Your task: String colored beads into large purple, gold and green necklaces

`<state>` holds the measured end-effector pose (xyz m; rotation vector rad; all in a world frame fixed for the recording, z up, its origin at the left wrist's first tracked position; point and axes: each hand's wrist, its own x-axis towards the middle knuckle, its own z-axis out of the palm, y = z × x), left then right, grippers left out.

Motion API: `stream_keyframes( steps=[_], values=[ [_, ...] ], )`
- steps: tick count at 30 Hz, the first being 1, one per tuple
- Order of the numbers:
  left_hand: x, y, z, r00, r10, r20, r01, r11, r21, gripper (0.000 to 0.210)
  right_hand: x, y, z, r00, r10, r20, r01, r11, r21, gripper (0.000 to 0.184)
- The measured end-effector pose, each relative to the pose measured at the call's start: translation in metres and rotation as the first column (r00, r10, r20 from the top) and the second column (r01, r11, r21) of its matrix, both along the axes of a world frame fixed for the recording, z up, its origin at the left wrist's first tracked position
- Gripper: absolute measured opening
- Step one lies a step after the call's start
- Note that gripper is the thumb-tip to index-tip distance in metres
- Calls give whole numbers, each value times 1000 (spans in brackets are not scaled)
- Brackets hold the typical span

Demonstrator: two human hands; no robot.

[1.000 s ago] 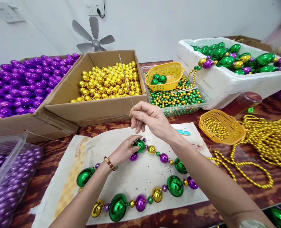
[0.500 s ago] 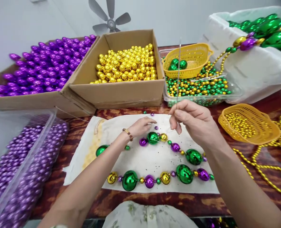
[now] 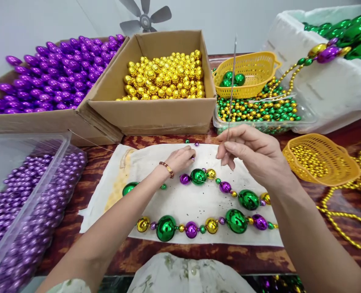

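My right hand point(image 3: 249, 152) pinches a long thin needle point(image 3: 232, 77) that points upward. My left hand point(image 3: 180, 160), with a beaded bracelet point(image 3: 167, 169) at the wrist, has its fingertips closed round a small purple bead point(image 3: 193, 158), mostly hidden. Below both hands, a strand of green, gold and purple beads curves over a white cloth point(image 3: 174, 203). A large green bead point(image 3: 198, 176) and a purple bead point(image 3: 185, 179) lie near its upper end. Beyond my left fingers rest a loose small green bead point(image 3: 187, 141) and a small purple bead point(image 3: 197, 144).
Cardboard boxes hold purple oval beads point(image 3: 61, 73) and gold beads point(image 3: 165, 77). At left stands a clear bin of purple beads point(image 3: 30, 195). Yellow baskets point(image 3: 330, 158) point(image 3: 263, 69), a tray of small beads point(image 3: 260, 112) and a white foam box point(image 3: 330, 93) stand at right.
My left fingers have curled in and closed on the small purple bead that lay loose on the cloth. My right hand still holds the needle upright. The view has shifted slightly.
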<state>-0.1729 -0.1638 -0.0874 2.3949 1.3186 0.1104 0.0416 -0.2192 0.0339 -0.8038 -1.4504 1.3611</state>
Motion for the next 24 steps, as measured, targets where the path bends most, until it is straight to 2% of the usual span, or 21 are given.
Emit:
stream_keyframes(
  steps=[4,7,12,16,19,22,24],
  values=[
    [-34,-11,6,991,120,-53,-114,989,94,21,-7,5,7,998,43,34,-44,999,28,15],
    [-53,-10,4,979,186,-78,-175,975,139,21,-15,12,13,995,94,43,-97,993,65,14],
    [-61,-3,-4,972,221,-83,-206,965,162,22,-31,24,19,983,182,30,-184,979,85,16],
    [-59,-9,3,971,233,-57,-219,958,186,27,-40,30,20,980,201,0,-200,977,77,18],
    [-53,-24,16,986,164,30,-167,970,178,34,-45,35,18,976,215,-36,-212,974,79,17],
    [-43,-43,25,995,39,93,-42,999,30,43,-46,41,12,976,207,-60,-202,976,75,17],
    [-34,-53,25,996,26,88,-22,999,-47,46,-45,43,7,981,181,-68,-177,982,63,18]
  ],
)
